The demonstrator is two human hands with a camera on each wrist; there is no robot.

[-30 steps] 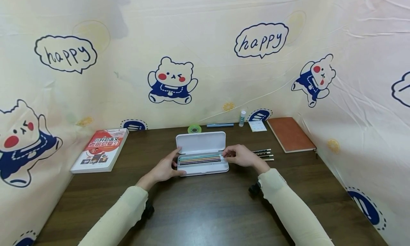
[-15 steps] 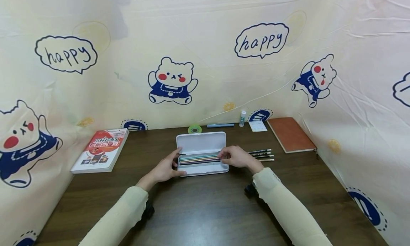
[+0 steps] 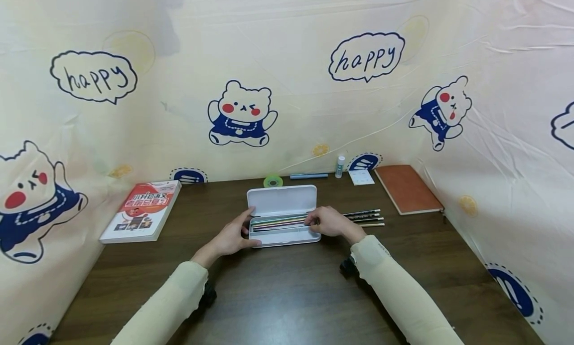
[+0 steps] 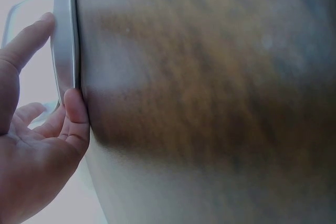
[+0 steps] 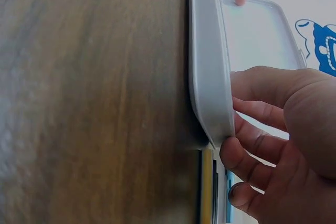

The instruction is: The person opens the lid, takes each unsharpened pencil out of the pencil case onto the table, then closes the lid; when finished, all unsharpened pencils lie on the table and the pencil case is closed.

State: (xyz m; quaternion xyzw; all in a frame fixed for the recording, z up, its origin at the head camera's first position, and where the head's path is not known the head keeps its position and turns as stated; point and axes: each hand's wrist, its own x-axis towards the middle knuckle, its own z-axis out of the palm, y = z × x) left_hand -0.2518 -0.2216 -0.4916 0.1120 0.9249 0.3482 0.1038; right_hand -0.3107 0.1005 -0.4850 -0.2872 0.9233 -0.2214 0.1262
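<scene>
Pencil case (image 3: 282,238) lies open, left hand (image 3: 230,238) gripping its end, while the right hand (image 3: 326,222) has slid inward, fingers curled onto the pencils (image 3: 278,222).

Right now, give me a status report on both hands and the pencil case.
Left hand steadying open pencil case. Right hand at its right end, over pencils inside. Nothing in the way.

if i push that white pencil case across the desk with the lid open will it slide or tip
The pencil case would probably slide: its shallow tray lies flat on the smooth wooden desk. It looks like stiff, light plastic, so little force is needed. The raised lid may wobble or fall shut, and the pencils inside could roll and rattle.
</scene>
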